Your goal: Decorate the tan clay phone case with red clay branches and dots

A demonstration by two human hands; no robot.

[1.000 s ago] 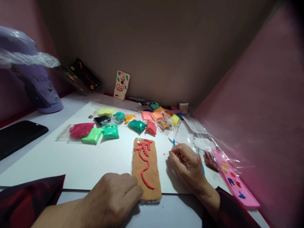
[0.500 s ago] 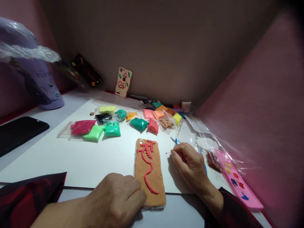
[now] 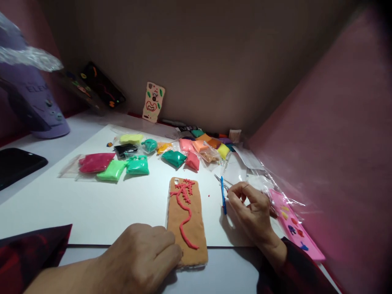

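My left hand has its fingers closed on the lower left edge of a phone case. The case is covered in tan clay, with a raised red clay line curving down from a cluster of small red beads near the camera hole. To its right, my right hand hovers low over the white board with thumb and fingers curled together; what they hold, if anything, is hidden. Just left of its fingertips are a slim blue tool and metal scissor-like tips. A tiny red bead lies between case and hand.
Bags of coloured clay spread across the back of the white board. A pink strip with clay bits and clear plastic lie right. A black phone and purple bottle stand left; a decorated case leans against the wall.
My right hand has shifted away from the red bead, uncovering more of the blue tool. The whole view has moved slightly to the right; my left hand stays on the case.
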